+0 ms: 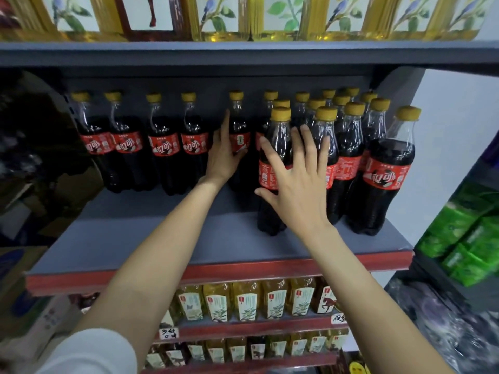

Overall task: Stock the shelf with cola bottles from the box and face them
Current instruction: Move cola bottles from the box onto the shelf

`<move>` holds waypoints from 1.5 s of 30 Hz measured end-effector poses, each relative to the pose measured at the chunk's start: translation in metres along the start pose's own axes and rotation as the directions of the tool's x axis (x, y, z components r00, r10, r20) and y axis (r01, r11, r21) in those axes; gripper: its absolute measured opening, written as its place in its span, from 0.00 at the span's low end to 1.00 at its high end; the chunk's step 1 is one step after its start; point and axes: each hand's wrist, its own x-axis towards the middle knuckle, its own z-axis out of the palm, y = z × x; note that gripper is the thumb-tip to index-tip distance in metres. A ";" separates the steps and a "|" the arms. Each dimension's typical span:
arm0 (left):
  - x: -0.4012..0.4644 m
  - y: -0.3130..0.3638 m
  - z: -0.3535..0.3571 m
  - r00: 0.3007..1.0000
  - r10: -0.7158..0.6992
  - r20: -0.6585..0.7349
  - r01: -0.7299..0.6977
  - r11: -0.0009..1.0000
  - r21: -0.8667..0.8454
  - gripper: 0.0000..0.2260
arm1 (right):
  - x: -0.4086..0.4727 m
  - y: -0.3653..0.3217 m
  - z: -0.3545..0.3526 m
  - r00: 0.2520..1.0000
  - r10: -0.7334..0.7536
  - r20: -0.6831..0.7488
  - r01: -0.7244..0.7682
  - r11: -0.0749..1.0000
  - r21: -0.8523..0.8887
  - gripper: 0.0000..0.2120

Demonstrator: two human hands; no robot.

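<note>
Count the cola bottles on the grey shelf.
18 by caps: five cola bottles spaced along the back, left hand gripping the fifth; thirteen clustered at right. More may be hidden.

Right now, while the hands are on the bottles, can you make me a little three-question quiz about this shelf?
1. True or false: the cola bottles have yellow caps.
2. Which hand grips a bottle at the back of the shelf? A) left hand B) right hand C) neither
3. Fill the gap: the bottles on the shelves below hold a ______-coloured liquid.

Key:
1. True.
2. A. The left hand wraps round a back-row bottle; the right hand lies with spread fingers against a front bottle.
3. Yellow, as in the oil bottles.
</note>
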 end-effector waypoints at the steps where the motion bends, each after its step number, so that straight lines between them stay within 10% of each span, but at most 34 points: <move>1: -0.003 0.001 -0.002 1.000 -0.008 0.011 0.008 1.000 0.002 0.41 | -0.002 -0.001 -0.002 1.000 0.003 0.007 -0.003 1.000 0.005 0.44; 14: -0.227 0.073 -0.126 0.932 -0.005 -0.362 -0.058 0.985 -0.165 0.12 | -0.080 -0.086 -0.073 0.932 0.181 -0.313 0.082 0.737 0.671 0.08; 22: -0.400 0.018 -0.217 0.813 -0.102 -0.574 0.139 0.990 0.022 0.09 | -0.164 -0.222 -0.097 0.988 -0.048 0.144 -0.136 0.142 0.980 0.08; 27: -0.507 -0.071 -0.283 0.789 -0.490 -0.371 0.572 0.806 0.152 0.12 | -0.215 -0.322 -0.061 0.831 -0.436 0.344 -0.248 0.263 0.932 0.12; 32: -0.582 -0.153 -0.358 0.532 -0.753 -0.387 0.833 0.547 0.082 0.15 | -0.250 -0.440 -0.025 0.603 -0.676 0.424 -0.176 0.405 0.897 0.14; 38: -0.609 -0.243 -0.455 0.283 -0.863 -0.418 0.895 0.394 -0.209 0.08 | -0.265 -0.582 0.009 0.304 -0.774 0.555 -0.139 0.541 0.830 0.20; 41: -0.600 -0.286 -0.502 0.285 -0.853 -0.438 0.880 0.414 -0.233 0.10 | -0.250 -0.646 0.026 0.180 -0.787 0.590 -0.061 0.589 0.806 0.24; 45: -0.585 -0.356 -0.560 0.307 -0.835 -0.456 0.881 0.431 -0.196 0.09 | -0.217 -0.729 0.057 0.211 -0.798 0.564 -0.077 0.562 0.824 0.24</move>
